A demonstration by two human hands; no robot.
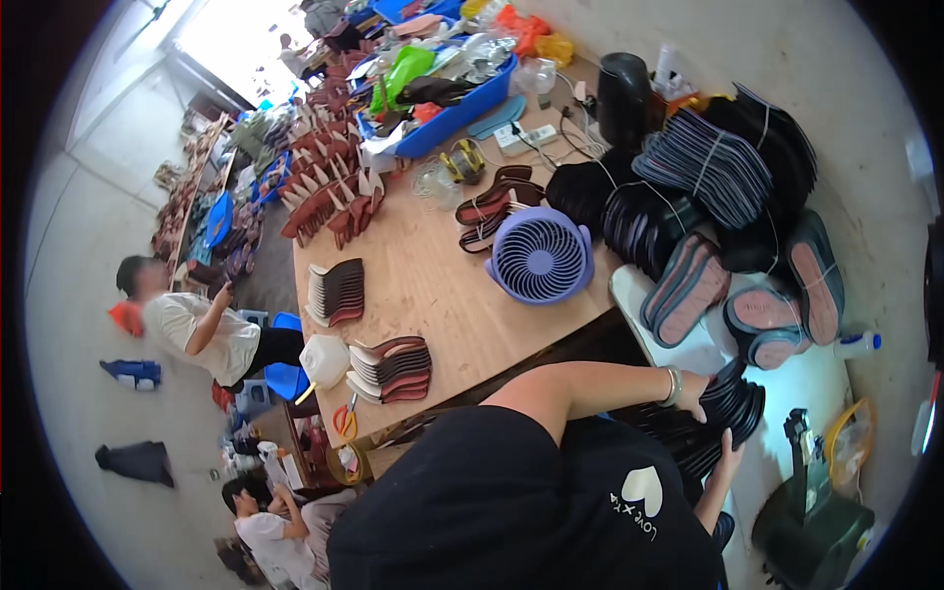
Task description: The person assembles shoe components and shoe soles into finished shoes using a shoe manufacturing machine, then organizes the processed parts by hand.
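Below, left hand (694,393) laid palm-down on top of a stack of black soles (723,418), fingers together and flat; right hand (730,454) pressed against the stack's lower edge, grip not discernible. Stack resting at the near corner of the white table (688,349), just beside the wooden table (433,295). Nearby: purple fan (540,256) upright on the wood, bundled soles (703,157) piled behind, fanned brown insoles (393,369) well apart to the left.

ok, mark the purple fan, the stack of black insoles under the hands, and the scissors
purple fan (540,255), head view, grille centre
stack of black insoles (739,405), head view, upper edge
scissors (345,422), head view, orange handles
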